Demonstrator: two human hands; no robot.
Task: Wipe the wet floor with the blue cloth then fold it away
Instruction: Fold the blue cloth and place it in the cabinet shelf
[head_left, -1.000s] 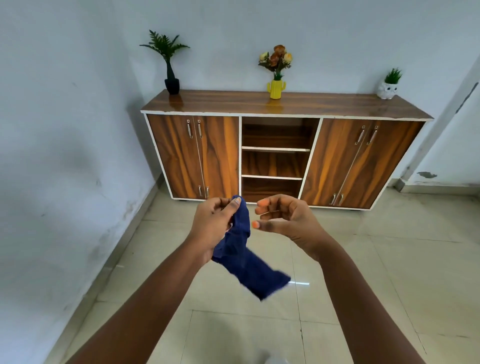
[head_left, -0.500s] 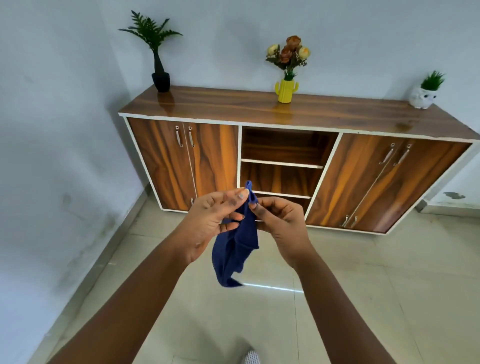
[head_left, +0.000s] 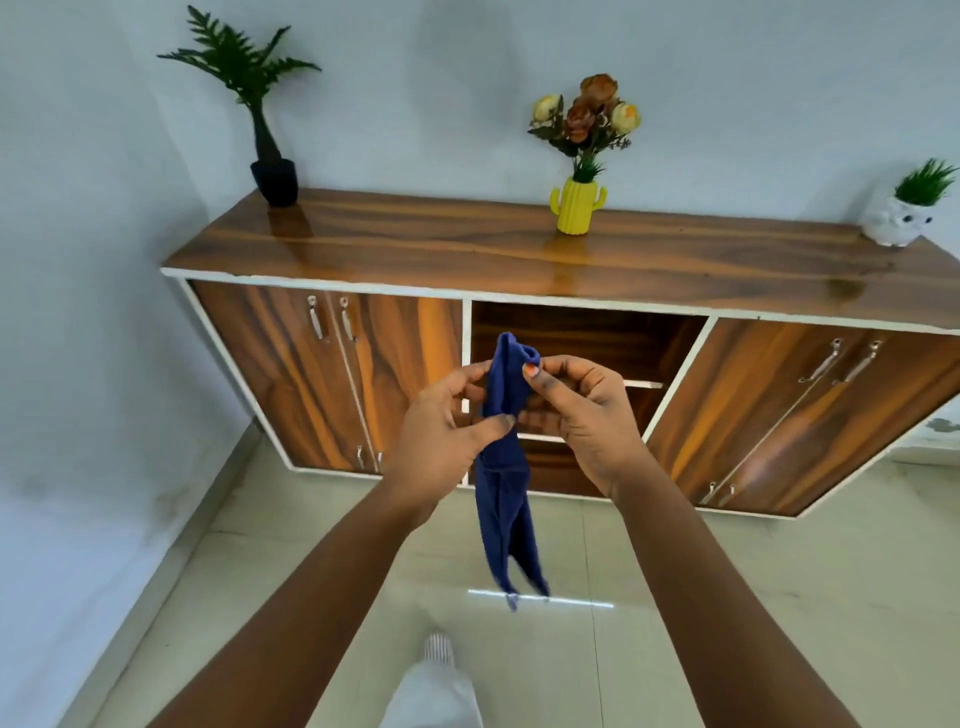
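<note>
the blue cloth (head_left: 503, 470), pinched by both the left hand (head_left: 441, 436) and the right hand (head_left: 582, 410) in front of the cabinet (head_left: 519, 260), could be dropped if either pinch is loosened.

Blue cloth (head_left: 501, 499), yellow vase (head_left: 575, 207)

Both hands are holding a dark blue cloth (head_left: 506, 467) up in front of a long wooden sideboard (head_left: 519, 254): the left hand (head_left: 441, 436) is pinching its middle and the right hand (head_left: 587, 415) is pinching its bunched top. The cloth's lower part is hanging free above the pale tiled floor (head_left: 727, 597). A black-potted green plant (head_left: 260, 104), a yellow cactus-shaped vase of flowers (head_left: 576, 205) and a small white potted plant (head_left: 904, 215) are standing on the sideboard.
</note>
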